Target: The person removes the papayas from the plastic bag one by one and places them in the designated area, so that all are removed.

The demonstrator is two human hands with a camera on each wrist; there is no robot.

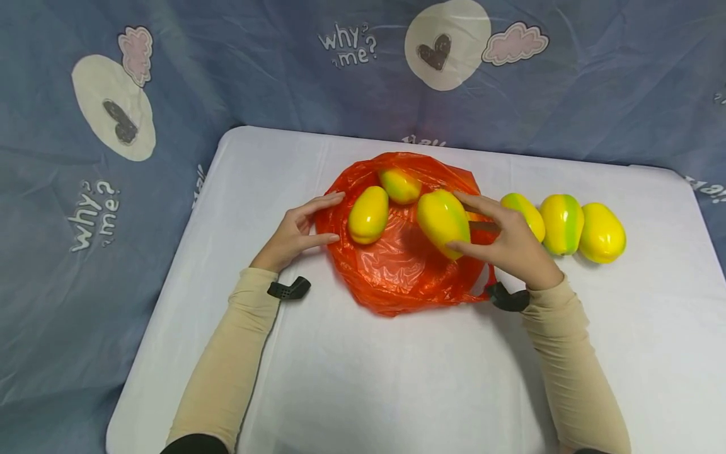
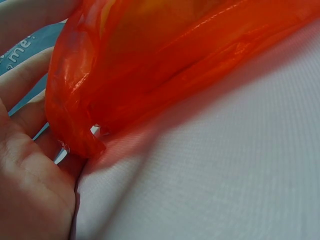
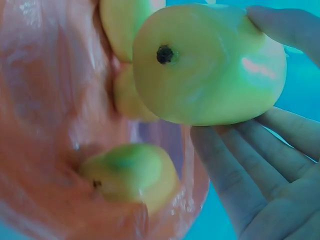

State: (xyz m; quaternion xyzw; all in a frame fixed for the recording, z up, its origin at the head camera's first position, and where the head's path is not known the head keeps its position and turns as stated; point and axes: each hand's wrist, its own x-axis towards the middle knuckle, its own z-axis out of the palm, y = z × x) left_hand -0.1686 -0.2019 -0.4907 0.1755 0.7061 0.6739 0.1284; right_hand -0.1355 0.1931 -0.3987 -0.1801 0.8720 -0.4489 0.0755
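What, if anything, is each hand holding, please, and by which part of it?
The right hand holds a fruit by its sides, between thumb and fingers. The left hand touches the edge of the bag.

Bright glare on yellow fruits (image 1: 368,215)

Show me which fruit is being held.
The yellow-green fruit pinched in the right hand over the red plastic bag; the others lie in the bag or on the table.
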